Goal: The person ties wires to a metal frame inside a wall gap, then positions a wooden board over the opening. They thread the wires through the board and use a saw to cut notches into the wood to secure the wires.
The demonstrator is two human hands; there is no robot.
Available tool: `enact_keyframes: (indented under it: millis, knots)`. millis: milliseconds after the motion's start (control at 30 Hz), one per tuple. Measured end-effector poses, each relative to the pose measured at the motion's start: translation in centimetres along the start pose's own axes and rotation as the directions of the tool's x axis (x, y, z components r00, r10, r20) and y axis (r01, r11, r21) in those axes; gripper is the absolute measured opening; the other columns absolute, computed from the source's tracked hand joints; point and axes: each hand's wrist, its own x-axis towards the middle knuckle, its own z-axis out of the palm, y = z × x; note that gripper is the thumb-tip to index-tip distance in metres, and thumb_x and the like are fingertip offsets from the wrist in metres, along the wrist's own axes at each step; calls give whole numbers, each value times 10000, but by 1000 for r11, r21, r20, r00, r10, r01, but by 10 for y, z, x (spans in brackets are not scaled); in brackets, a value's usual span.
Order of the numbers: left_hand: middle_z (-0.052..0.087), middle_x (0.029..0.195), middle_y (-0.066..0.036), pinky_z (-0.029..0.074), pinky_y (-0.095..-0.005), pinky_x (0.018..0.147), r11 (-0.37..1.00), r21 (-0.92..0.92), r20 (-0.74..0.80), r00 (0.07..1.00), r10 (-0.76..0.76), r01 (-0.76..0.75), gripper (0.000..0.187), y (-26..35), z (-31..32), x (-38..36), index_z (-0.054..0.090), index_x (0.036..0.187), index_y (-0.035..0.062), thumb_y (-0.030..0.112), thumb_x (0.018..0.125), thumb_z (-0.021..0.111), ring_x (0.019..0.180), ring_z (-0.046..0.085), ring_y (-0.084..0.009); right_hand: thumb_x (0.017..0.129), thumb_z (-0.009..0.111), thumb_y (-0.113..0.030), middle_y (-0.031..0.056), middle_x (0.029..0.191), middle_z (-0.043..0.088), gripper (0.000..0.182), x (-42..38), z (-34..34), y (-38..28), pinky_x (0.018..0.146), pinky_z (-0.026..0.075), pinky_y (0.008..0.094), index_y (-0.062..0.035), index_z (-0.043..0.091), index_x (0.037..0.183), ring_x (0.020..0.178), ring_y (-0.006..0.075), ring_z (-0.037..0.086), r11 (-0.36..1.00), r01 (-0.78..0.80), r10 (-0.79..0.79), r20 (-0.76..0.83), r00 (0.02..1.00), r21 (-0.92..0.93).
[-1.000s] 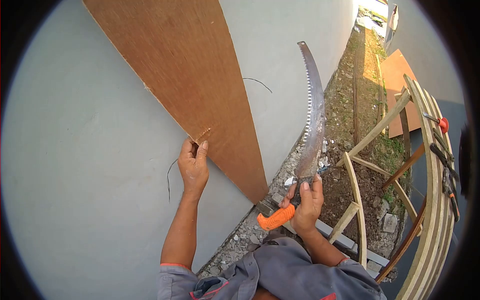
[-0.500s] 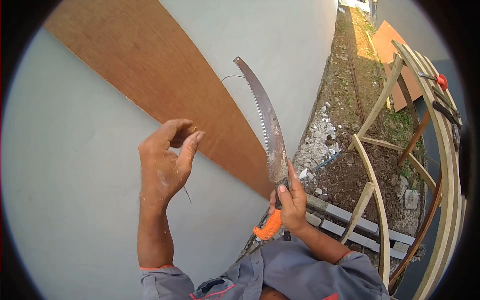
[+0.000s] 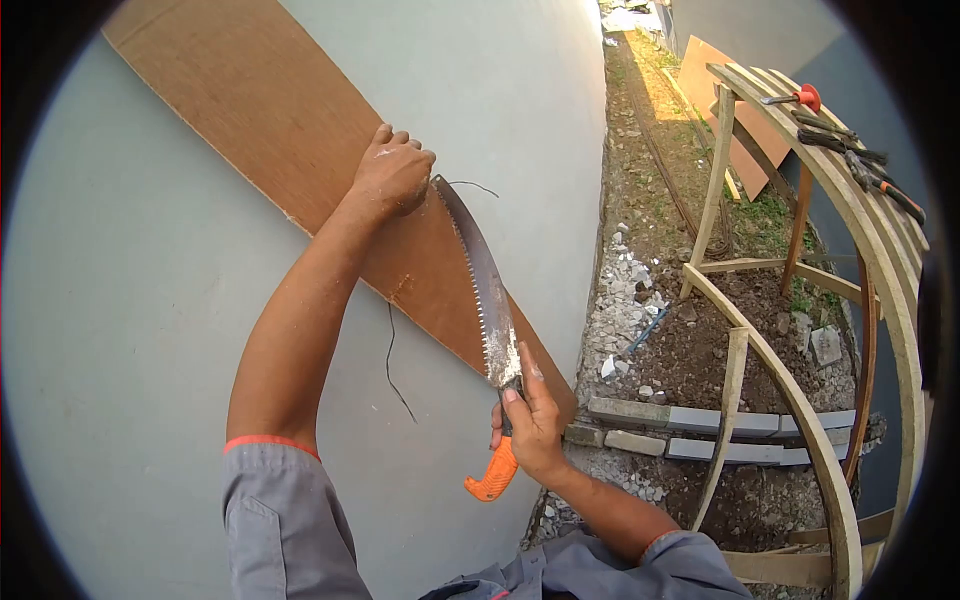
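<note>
A curved hand saw (image 3: pixel 484 275) with an orange handle stands nearly upright, its toothed edge facing left. My right hand (image 3: pixel 532 420) grips it where the blade meets the handle. My left hand (image 3: pixel 394 172) is over the upper part of a long brown wooden board (image 3: pixel 250 110), close to the saw's tip, with its fingers curled; what they hold, if anything, is hidden. The board slants from upper left to lower right against a pale grey wall (image 3: pixel 130 330). A thin dark wire (image 3: pixel 392 350) hangs below the board, and another bit shows beyond its upper edge.
On the right stands a curved wooden frame (image 3: pixel 880 240), with a red-handled tool (image 3: pixel 808 97) and pliers (image 3: pixel 895 195) on top. Grey blocks (image 3: pixel 725 422) lie on the rubble-strewn soil. A brown sheet (image 3: pixel 755 150) leans farther back.
My left hand has moved up and right onto the board, its fingers now curled. The saw and my right hand sit lower and more to the left. The view has shifted.
</note>
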Motion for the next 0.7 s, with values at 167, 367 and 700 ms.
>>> enact_keyframes:
  millis: [167,367,700]
  knots:
    - [726,977,-107,360,-407,1025,964,259,263,965,-20,-50,193,-4,11,19,758,850,107,171,897,582,1072,603,-269,1042,381,-61,33,689,526,630,3,1,-3,518,508,265,-25,117,1612,526,88,500,999,-35,34,16,999,26]
    - [741,878,-111,385,-404,978,965,258,442,894,-73,-49,266,-6,15,37,753,819,95,257,933,577,955,668,-263,1044,379,-41,118,1124,558,629,8,7,4,525,553,261,-35,113,1615,662,93,538,998,-34,31,46,998,55]
    - [753,907,-133,441,-426,919,968,232,368,930,1,-93,209,-1,15,43,759,833,97,171,868,566,896,713,-279,1055,377,-60,99,1016,565,636,2,24,13,549,550,262,-37,79,1617,658,90,536,994,-25,23,21,1000,103]
